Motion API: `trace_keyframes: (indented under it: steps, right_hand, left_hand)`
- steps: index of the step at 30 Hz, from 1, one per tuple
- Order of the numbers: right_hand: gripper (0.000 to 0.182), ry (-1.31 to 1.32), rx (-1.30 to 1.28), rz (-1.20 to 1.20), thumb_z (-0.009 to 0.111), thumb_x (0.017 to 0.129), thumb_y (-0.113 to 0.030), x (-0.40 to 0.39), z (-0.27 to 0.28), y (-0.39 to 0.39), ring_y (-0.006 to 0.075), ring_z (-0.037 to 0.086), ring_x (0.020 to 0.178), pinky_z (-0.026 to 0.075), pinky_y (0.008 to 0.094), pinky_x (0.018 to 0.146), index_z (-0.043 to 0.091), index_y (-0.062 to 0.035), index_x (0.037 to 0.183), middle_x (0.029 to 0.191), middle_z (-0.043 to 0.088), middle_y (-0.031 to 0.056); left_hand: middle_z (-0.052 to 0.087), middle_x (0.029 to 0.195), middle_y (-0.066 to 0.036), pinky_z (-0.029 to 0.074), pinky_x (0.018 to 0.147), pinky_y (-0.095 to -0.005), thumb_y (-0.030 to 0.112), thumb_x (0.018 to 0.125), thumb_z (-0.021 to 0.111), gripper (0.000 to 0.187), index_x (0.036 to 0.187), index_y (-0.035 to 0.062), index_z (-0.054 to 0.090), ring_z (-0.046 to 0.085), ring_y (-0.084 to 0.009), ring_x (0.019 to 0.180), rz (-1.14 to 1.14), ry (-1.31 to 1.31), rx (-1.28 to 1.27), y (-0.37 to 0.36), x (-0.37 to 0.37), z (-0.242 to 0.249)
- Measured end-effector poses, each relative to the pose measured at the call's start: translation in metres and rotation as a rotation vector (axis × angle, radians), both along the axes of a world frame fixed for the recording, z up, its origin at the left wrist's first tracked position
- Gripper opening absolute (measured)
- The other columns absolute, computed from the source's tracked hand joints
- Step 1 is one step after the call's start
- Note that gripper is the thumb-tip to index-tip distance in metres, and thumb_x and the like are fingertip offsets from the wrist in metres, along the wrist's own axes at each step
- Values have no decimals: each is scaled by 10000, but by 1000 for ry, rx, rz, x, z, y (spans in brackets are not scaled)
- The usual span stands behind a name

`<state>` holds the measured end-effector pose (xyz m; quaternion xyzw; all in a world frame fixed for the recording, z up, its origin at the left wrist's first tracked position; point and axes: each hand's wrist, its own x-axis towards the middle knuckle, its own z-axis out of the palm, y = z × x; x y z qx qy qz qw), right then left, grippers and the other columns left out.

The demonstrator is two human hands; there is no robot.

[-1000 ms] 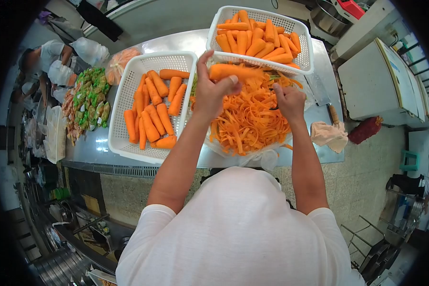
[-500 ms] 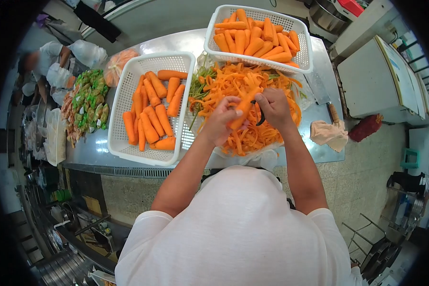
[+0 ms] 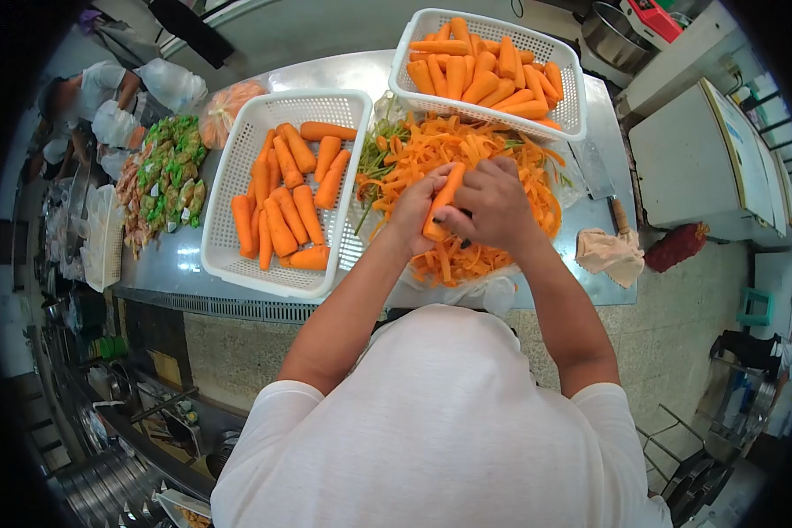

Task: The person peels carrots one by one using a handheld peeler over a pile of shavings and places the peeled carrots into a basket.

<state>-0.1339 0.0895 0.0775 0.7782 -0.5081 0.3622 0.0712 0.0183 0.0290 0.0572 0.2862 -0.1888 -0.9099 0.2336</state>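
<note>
My left hand [image 3: 412, 211] is closed around a carrot [image 3: 446, 201], which points away from me over a heap of orange peelings [image 3: 431, 145]. Closed on a peeler [image 3: 467, 242], my right hand [image 3: 497, 204] rests against the carrot's right side; only small black parts of the tool show between the fingers. Several carrots lie in a white perforated basket [image 3: 215, 224] to the left. Behind the heap, a second white basket [image 3: 575, 106] holds more carrots. Green stems [image 3: 374, 163] stick out at the heap's left edge.
On the metal table [image 3: 590, 286], a cleaver [image 3: 594, 169] and a crumpled cloth [image 3: 609, 255] lie at the right. Green-and-brown packets [image 3: 172, 172] and a bag of orange pieces [image 3: 229, 113] are at the left. Another person [image 3: 106, 88] stands beyond the far left side.
My right hand has turned over and come closer to the carrot, covering most of the peeler. The carrot now sits more upright in my left hand. The view has shifted slightly.
</note>
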Motion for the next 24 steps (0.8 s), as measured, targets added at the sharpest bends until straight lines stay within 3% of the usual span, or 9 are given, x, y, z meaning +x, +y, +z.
trace_keyframes:
  steps: [4,8,11,13,15,17,18,20,24]
  right_hand:
    - [434,36,20,-157,756,834,-440,-35,-11,-30,236,569,686,407,394,768,621,-127,565,632,564,37]
    - [453,86,24,-139,731,872,-457,-56,-6,-52,240,582,668,408,403,758,665,-117,579,616,584,41]
    - [466,129,-59,-335,706,909,-464,-84,-17,-61,250,581,633,405,416,743,713,-105,610,587,596,45]
    - [456,130,108,-646,699,920,-459,-92,-14,-59,255,580,617,401,427,724,745,-105,637,571,606,50]
    - [465,131,108,-600,696,924,-448,-76,-13,-46,256,562,596,401,426,713,713,-114,600,555,578,48]
    - [464,13,138,-268,713,896,-462,-38,-2,-33,244,561,634,405,413,730,672,-127,577,590,574,37]
    - [464,16,137,-263,713,896,-462,-17,1,-26,244,561,634,405,413,730,672,-127,577,590,574,37]
    - [443,76,-29,-19,740,843,-480,13,5,-16,233,568,703,411,403,766,640,-136,582,648,578,29]
    - [412,144,30,-60,760,790,-492,-11,-14,-34,222,576,762,413,391,802,652,-135,614,694,595,25]
  left_hand:
    - [640,915,-82,551,476,-314,293,1047,428,388,1398,132,461,664,-178,692,-174,61,-106,-9,10,-27]
    - [632,891,-84,542,466,-304,288,1038,447,468,1480,136,413,649,-174,664,-115,-11,-61,-11,8,-12]
    - [633,891,-90,535,459,-299,290,1031,462,518,1519,138,378,637,-181,646,-219,147,-121,-18,23,-11]
    - [646,925,-105,560,510,-300,300,1033,446,514,1515,134,380,656,-191,701,-183,127,-155,-17,33,-14]
    - [647,962,-103,579,555,-323,272,1034,414,487,1499,127,403,665,-184,731,-121,110,-128,-21,30,-22]
    - [647,1000,-100,598,600,-345,243,1035,381,466,1482,120,426,673,-177,761,-72,96,-102,-22,20,-28]
    - [650,1027,-99,599,605,-349,236,1038,367,450,1468,126,445,674,-183,765,-4,77,-72,-21,12,-30]
    - [653,1054,-98,601,610,-352,228,1041,352,438,1454,132,464,675,-190,769,61,55,-43,-21,8,-27]
    - [659,1078,-73,578,565,-305,267,1069,325,402,1421,163,490,671,-154,757,-48,-68,-62,-24,12,-23]
